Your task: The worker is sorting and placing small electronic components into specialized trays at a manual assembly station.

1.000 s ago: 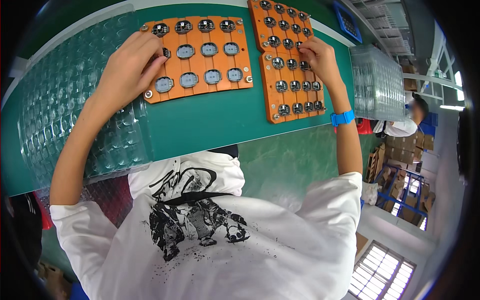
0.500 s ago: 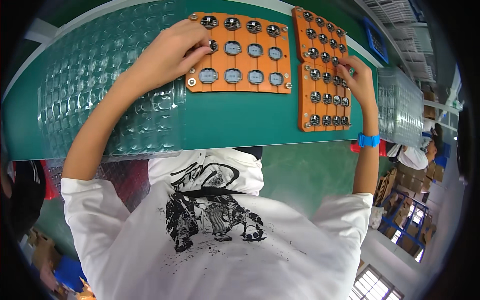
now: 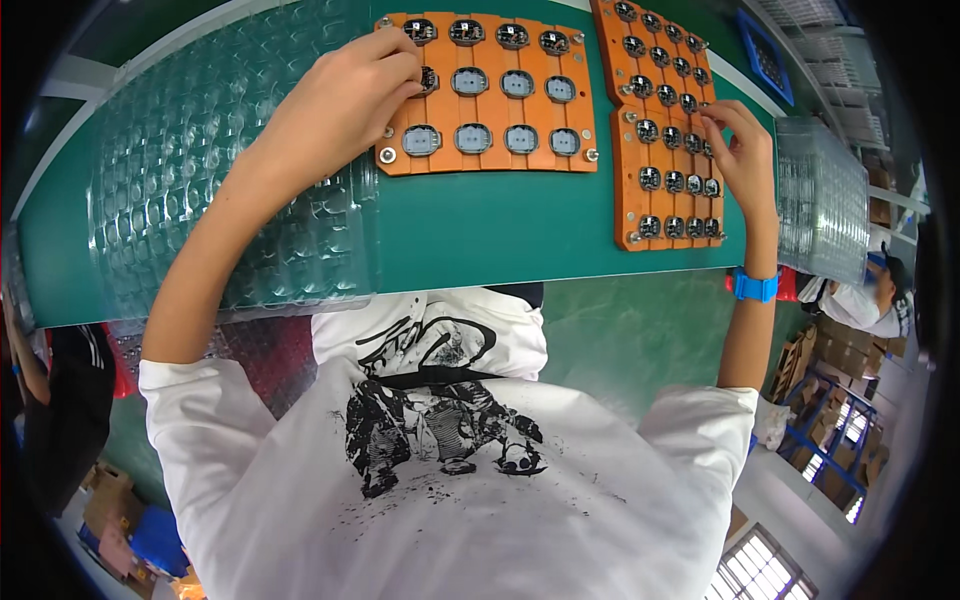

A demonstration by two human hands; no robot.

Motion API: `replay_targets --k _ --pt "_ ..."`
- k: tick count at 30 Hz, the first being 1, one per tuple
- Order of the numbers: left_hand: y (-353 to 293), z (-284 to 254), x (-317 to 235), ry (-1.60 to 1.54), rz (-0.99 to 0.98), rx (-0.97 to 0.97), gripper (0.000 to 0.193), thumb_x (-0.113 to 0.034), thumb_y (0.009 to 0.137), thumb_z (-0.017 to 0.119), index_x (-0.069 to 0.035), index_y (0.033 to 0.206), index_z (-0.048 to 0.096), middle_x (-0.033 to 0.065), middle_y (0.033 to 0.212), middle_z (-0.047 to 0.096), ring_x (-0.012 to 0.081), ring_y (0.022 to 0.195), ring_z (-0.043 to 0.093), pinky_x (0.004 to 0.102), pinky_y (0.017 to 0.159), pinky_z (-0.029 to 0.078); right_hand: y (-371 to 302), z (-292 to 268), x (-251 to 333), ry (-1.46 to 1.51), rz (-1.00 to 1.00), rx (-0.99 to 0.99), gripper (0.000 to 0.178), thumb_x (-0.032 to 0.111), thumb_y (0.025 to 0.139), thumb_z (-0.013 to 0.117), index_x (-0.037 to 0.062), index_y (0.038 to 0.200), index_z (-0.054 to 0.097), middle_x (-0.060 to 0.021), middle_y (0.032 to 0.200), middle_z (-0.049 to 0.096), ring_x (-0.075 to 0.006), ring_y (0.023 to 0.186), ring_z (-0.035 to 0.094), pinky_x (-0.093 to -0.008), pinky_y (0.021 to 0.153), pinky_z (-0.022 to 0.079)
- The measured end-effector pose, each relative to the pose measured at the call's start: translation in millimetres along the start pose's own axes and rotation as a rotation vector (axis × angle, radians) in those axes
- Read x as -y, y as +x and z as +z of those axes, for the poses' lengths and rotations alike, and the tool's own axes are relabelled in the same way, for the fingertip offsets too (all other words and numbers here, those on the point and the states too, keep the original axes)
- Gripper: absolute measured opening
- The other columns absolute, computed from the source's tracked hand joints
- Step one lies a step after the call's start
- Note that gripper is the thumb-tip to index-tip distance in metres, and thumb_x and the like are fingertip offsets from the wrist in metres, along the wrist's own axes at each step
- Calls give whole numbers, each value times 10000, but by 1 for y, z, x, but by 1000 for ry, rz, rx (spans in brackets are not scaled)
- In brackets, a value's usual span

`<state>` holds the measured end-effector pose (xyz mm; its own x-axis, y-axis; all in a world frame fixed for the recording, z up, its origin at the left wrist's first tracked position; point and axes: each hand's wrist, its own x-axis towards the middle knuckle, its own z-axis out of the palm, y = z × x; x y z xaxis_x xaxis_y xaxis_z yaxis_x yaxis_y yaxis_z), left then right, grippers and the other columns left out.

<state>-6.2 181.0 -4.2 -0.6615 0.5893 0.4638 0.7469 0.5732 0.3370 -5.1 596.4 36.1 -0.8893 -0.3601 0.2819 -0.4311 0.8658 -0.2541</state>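
My left hand (image 3: pixel 365 95) is closed in a pinch at the left end of the middle row of an orange tray (image 3: pixel 500 105). Its fingertips are on a small dark electronic module (image 3: pixel 429 80), partly hidden by them. Dark modules (image 3: pixel 466 33) sit in the tray's far row; the other slots show grey rounded pieces (image 3: pixel 472 138). Over the right edge of two joined orange trays (image 3: pixel 627 215), my right hand (image 3: pixel 742 160) has thumb and index finger close together. Several dark round modules (image 3: pixel 649 179) fill those trays. What the right fingertips hold, if anything, is too small to make out.
Clear plastic blister trays (image 3: pixel 230 170) cover the left of the green table (image 3: pixel 490 225). More blister trays (image 3: pixel 822 200) are stacked beyond my right wrist. A blue tray (image 3: pixel 765 58) lies at the far right. Another person (image 3: pixel 870 300) is at the right, and one more (image 3: pixel 70 410) at the left.
The view has shifted slightly, so the trays appear further right and higher. My left fingers have closed in over the middle-row module; my right hand stays by the right trays' edge.
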Motion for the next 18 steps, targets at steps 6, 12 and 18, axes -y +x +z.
replay_targets --k 6,12,18 --pt "0 0 -7 167 33 21 112 -9 706 632 16 798 573 109 812 566 285 825 584 372 711 510 -14 -6 3 -24 28 -39 94 29 845 610 6 928 649 -52 919 636 -122 733 592 -231 507 387" --pt "16 -9 -23 371 33 222 137 30 632 643 24 761 595 128 854 598 291 855 616 372 700 534 -17 -8 15 -30 -26 -46 106 16 852 596 3 949 636 -54 924 635 -126 721 575 -229 508 390" --pt "31 -9 -27 365 16 331 65 28 695 603 38 733 550 150 822 558 332 828 584 412 701 500 -22 -3 27 3 -34 -59 100 26 851 612 -1 943 637 -54 924 634 -125 705 569 -229 495 381"
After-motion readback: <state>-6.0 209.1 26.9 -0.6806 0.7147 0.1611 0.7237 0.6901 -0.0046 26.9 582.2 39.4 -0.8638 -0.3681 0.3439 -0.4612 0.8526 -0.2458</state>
